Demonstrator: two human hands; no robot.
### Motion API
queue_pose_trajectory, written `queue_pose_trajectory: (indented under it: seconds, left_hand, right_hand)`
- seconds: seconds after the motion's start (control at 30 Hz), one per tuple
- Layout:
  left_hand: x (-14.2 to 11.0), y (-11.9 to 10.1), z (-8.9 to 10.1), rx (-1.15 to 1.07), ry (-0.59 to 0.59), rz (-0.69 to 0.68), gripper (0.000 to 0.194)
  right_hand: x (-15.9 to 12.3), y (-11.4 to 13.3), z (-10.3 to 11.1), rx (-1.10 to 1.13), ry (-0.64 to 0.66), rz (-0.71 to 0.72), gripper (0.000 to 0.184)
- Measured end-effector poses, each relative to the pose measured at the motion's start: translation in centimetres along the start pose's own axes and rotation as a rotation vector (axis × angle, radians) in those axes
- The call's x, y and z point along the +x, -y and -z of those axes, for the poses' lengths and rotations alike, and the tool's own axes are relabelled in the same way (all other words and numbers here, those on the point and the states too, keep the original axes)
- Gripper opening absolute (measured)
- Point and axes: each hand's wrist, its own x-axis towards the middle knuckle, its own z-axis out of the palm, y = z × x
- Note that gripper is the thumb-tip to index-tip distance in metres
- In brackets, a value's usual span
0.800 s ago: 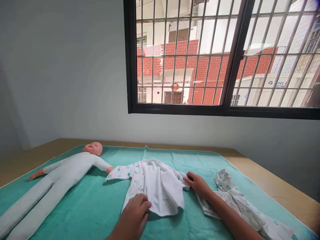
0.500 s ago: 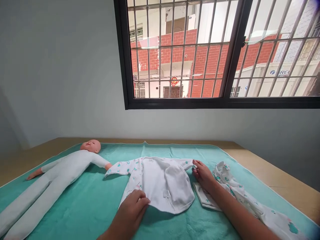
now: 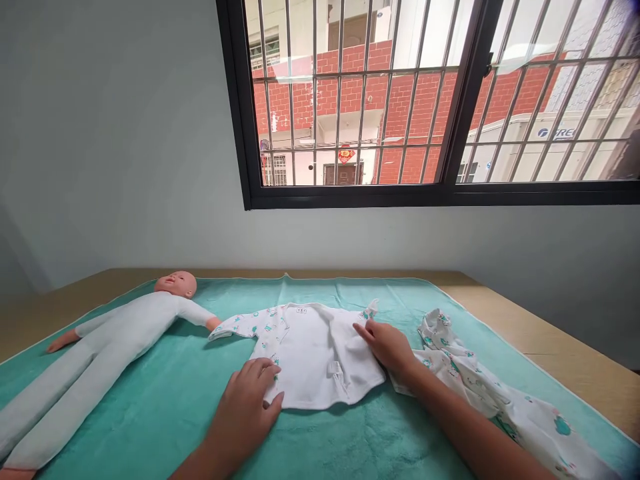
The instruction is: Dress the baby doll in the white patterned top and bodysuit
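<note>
A white baby shirt (image 3: 310, 360) with a green and pink print lies opened out, its plain inner side up. One sleeve stretches left, touching the doll's hand. My left hand (image 3: 247, 403) rests over the shirt's lower left edge, open, thumb apart from the fingers. At the shirt's upper right, my right hand (image 3: 389, 345) is closed on the fabric near the other sleeve, whose end sticks up above the fingers. A baby doll (image 3: 125, 333) with a white cloth body lies on its back to the left.
More printed white baby clothing (image 3: 480, 380) lies crumpled at the right, partly behind my right forearm. A green blanket (image 3: 175, 413) covers most of the wooden table (image 3: 560, 347). Beyond it stand a grey wall (image 3: 125, 147) and a barred window with a black frame (image 3: 350, 197).
My left hand has loosened its pinch on the hem and spread its fingers. My right hand has moved left from the sleeve's end, and the shirt's folded right part lies flatter.
</note>
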Motion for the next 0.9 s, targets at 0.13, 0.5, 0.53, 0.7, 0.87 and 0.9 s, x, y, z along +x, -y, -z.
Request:
queue_pose_trajectory:
  seconds: [0.13,0.5,0.53,0.7,0.87,0.9]
  left_hand:
    - [0.4,0.6,0.2,-0.069,-0.022,0.154,0.028]
    - [2.2,8.7,1.7,-0.391,-0.315,0.734,0.032]
    - [2.2,9.2,1.5,-0.362,-0.336,0.721,0.034]
    - [1.9,9.1,0.4,-0.246,-0.387,0.515,0.031]
    - [1.4,7.5,0.7,-0.183,-0.402,0.249,0.019]
    - [1.4,7.3,0.7,-0.176,-0.402,0.218,0.019]
  right_hand:
    - [-0.5,0.9,0.8,-0.089,0.137,-0.030,0.039]
    - [0.9,-1.0,-0.5,0.697,0.055,-0.082,0.022]
    - [0.9,-1.1,-0.6,0.736,0.050,-0.113,0.024]
    - [0.5,-0.8,-0.4,0.789,0.063,-0.098,0.029]
    - [0.3,-0.2,0.1,0.785,0.060,-0.124,0.038]
    - [0.3,-0.2,0.1,0.779,0.074,-0.126,0.038]
